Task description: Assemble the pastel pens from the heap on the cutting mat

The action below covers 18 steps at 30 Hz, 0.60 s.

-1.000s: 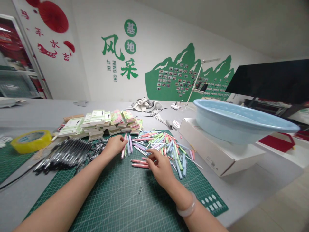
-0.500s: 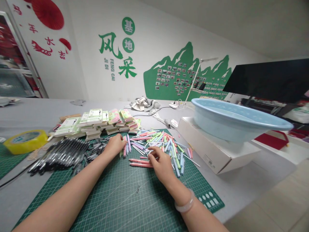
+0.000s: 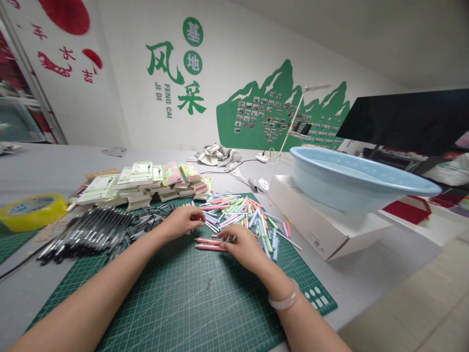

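Two pink pens [image 3: 207, 247] lie side by side on the green cutting mat [image 3: 164, 293]. My right hand [image 3: 242, 244], with a pale bangle at its wrist, has curled fingers gripping their right ends. Just left of it, my left hand [image 3: 183, 221] hovers with bent fingers and a gap between thumb and fingertips, nothing visible in it. Behind both hands spreads a loose pile of pastel pen parts [image 3: 252, 215] in pink, green, blue and purple. The left hand partly hides a few pens standing apart from that pile. A small metal piece [image 3: 208, 283] rests nearer on the mat.
Black pens [image 3: 88, 234] form a heap at left, beside yellow tape [image 3: 32, 212]. Small boxes [image 3: 142, 178] are stacked behind. At right, a blue basin [image 3: 359, 181] sits on a white carton [image 3: 322, 230]. Crumpled cloth [image 3: 219, 155] and a cable lie further back.
My left hand has left the purple and pink pens and moved right, toward my right hand. My right hand has shifted slightly left and down onto the pink pens' ends.
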### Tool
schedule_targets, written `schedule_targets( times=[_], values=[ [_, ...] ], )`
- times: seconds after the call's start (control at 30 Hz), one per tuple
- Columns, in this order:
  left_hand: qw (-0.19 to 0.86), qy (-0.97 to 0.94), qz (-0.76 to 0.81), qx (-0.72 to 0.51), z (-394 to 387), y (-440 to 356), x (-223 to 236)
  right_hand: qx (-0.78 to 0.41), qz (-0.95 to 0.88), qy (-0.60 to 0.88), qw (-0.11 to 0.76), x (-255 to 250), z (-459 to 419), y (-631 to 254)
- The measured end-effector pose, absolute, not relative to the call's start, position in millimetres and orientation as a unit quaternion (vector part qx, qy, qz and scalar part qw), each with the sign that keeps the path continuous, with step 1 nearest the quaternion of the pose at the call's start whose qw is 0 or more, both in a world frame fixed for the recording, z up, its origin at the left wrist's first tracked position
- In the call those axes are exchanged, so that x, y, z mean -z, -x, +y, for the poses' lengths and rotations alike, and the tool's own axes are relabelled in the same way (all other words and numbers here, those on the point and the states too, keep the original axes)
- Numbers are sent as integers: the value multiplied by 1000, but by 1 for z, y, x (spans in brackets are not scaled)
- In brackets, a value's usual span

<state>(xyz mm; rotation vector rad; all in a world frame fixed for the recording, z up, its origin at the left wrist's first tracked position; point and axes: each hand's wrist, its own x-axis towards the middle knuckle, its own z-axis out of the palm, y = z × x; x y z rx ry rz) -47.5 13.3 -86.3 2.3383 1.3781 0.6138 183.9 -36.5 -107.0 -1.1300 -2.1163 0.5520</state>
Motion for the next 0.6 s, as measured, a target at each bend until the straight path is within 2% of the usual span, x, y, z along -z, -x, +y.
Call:
schedule_targets(
  times=[0.1, 0.3, 0.43, 0.6],
  values=[
    [205, -867, 420, -172, 8, 44, 83, -188, -837, 425, 288, 104, -35, -179],
    [144, -874, 435, -163, 14, 44, 97, -140, -823, 497, 236, 93, -3, -186],
    [113, -866, 449, -188, 15, 45, 101, -111, -772, 555, 289, 97, 17, -196],
    [85, -852, 473, -208, 21, 42, 96, -89, -771, 531, 341, 113, 21, -201]
  ],
)
